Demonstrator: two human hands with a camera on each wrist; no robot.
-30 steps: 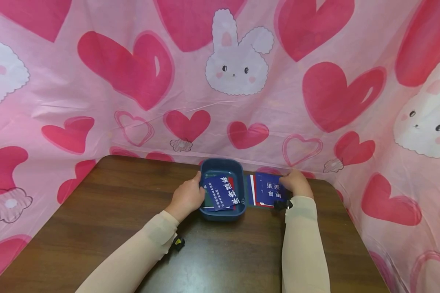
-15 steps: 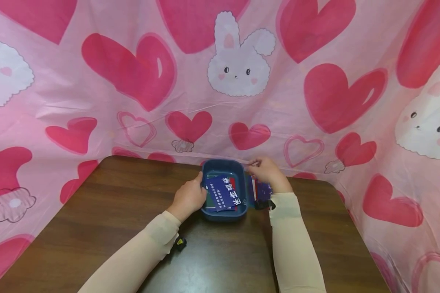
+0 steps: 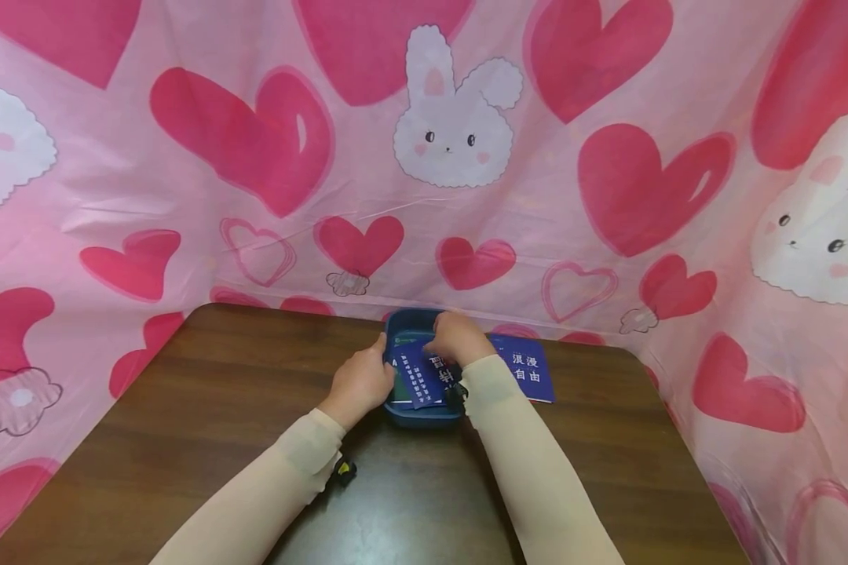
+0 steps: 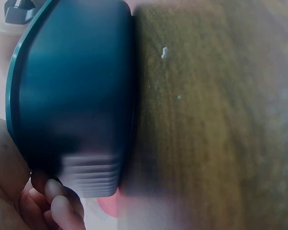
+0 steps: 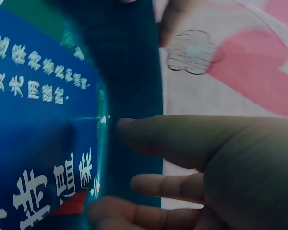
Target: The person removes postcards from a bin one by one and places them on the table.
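Observation:
A dark blue plastic bin (image 3: 424, 421) stands at the back of the table. My left hand (image 3: 359, 380) grips its left side, thumb over the rim and fingers curled under it in the left wrist view. Inside the bin lies a blue card with white Chinese characters (image 3: 414, 377), overlapping other cards beneath it. Over the bin's right half is my right hand (image 3: 462, 337), its thumb and fingers apart with nothing seen between them in the right wrist view. Right of the bin, another blue lettered card (image 3: 533, 373) lies on the table, its left part hidden by my sleeve.
The brown wooden table (image 3: 254, 439) ends at the back against a pink curtain (image 3: 367, 180) printed with hearts and rabbits. The same curtain rises on the left and right sides.
My right hand has moved left, from the card on the table past the bin's right rim to over the bin. My left hand has kept its hold on the bin.

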